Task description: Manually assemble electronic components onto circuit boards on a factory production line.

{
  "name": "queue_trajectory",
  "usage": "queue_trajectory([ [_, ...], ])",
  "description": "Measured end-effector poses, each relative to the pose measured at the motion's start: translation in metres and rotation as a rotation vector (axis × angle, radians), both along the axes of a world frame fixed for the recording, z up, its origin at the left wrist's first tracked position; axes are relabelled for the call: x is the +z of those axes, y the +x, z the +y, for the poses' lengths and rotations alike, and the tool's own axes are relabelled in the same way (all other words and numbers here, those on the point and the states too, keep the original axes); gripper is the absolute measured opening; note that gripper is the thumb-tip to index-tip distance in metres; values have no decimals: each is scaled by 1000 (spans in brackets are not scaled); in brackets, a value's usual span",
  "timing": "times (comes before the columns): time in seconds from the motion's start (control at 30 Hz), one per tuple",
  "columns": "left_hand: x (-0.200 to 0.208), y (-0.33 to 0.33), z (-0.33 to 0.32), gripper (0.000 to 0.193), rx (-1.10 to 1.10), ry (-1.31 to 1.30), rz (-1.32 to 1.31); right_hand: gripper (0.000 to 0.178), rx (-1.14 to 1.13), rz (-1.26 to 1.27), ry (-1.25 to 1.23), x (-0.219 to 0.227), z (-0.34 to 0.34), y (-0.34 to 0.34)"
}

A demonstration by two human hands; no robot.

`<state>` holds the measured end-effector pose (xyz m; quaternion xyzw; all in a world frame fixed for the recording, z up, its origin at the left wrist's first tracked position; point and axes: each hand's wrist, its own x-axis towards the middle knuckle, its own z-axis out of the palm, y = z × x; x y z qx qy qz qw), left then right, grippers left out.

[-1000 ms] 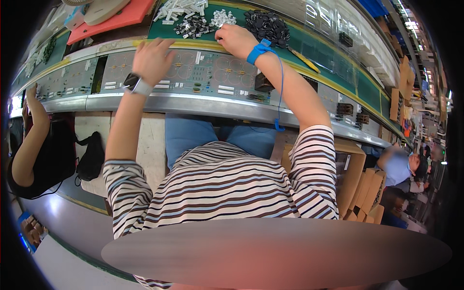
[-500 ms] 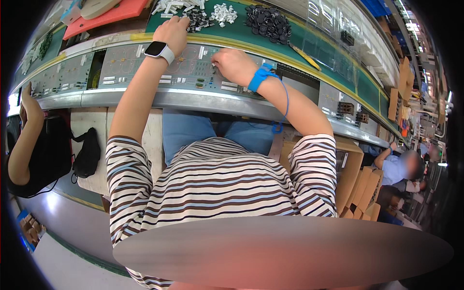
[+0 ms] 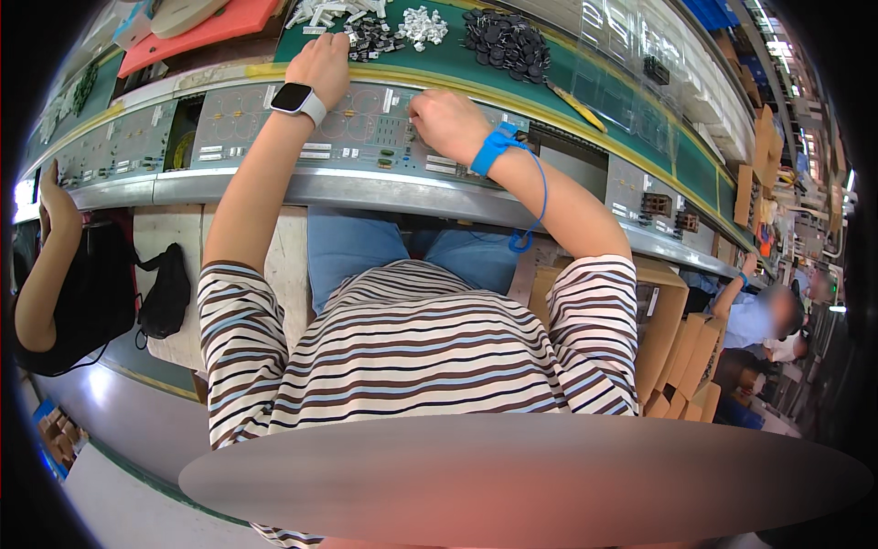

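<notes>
My left hand (image 3: 320, 69), wearing a white-banded watch (image 3: 294, 98), reaches to the near edge of a pile of small black parts (image 3: 373, 38). Its fingers are bent together, and whatever lies between the tips is hidden. My right hand (image 3: 450, 121) has a blue wrist strap (image 3: 495, 150) with a coiled cord. Thumb and forefinger are pinched low over a grey circuit board (image 3: 361, 128), at its right half; any part in that pinch is too small to make out. White connectors and small green parts stand on the board.
Piles of white connectors (image 3: 334, 11), small white parts (image 3: 424, 27) and black disc parts (image 3: 505, 44) lie on the green mat (image 3: 412, 62). A yellow-handled tool (image 3: 580, 112) rests to their right. A metal rail (image 3: 384, 188) runs along the front. Another person's arm (image 3: 57, 247) is at the left.
The circuit boards have shifted slightly to the right along the rail, and my right hand with them. My left hand has drawn slightly left, still beside the black parts.
</notes>
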<state>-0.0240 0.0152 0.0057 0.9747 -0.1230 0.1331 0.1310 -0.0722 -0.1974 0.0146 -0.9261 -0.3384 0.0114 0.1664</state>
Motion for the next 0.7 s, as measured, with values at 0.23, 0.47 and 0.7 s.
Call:
queue_trajectory([
  [0.23,3,-4,4,18,-78,33,54,11,25,-28,-131,7,5,-2],
  [0.47,11,-14,28,15,-127,-137,115,19,-140,0,-81,37,-29,33],
  [0.7,13,-27,18,15,-217,-59,321,23,-378,-286,-225,7,-97,90],
])
